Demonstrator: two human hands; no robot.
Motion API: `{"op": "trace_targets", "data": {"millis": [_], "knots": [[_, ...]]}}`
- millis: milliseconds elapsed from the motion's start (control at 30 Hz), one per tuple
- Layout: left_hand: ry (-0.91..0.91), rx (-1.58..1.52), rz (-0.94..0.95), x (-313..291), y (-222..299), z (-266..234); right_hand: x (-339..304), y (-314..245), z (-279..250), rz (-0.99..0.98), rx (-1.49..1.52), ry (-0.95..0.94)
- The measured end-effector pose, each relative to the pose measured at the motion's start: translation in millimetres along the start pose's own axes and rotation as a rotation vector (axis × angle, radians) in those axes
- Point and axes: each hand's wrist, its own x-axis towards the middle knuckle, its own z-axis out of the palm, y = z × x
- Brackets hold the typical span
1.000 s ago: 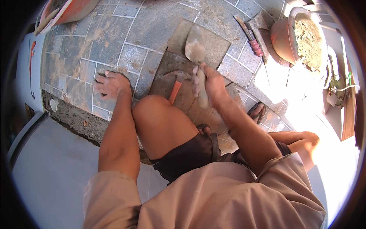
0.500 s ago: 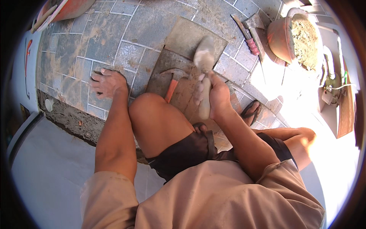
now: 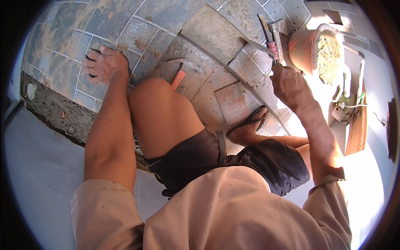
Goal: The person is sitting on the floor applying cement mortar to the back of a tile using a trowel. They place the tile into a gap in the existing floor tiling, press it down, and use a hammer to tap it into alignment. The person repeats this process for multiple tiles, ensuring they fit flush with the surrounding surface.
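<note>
My left hand rests palm down on the grey floor tiles, fingers spread and holding nothing. In my right hand is a trowel, its thin blade seen nearly edge-on and pointing to the far left; the fist hides the handle. That blade crosses in front of a red-handled tool lying on the floor. Beside my left knee is a claw hammer with an orange-red handle, on a dusty, sunken patch.
A reddish tub of sandy mortar stands far right. Near it lies a flat-bladed tool. A loose square tile lies by my sandalled foot. Rough mortar edges the floor at left, along a pale surface.
My right hand has moved right and forward with the trowel, from above the sunken patch to near the tub. My left hand stays flat on the tiles; the view has shifted.
</note>
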Motion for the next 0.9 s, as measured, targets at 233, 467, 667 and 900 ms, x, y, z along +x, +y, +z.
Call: {"op": "trace_targets", "data": {"millis": [233, 467, 667, 900], "knots": [[-0.016, -0.054, 0.015, 1, -5, -1, 30, -29, -63, -0.226, -0.212, -0.386], [0.022, -0.051, 0.052, 1, -12, 3, 24, -36, -58, -0.272, -0.266, -0.406], [0.008, -0.020, 0.012, 3, -10, 7, 13, -3, 6, -0.294, -0.003, -0.102], [-0.013, -0.006, 0.022, -1, -2, 4, 13, 34, 117, 0.341, 0.448, 0.369]]}}
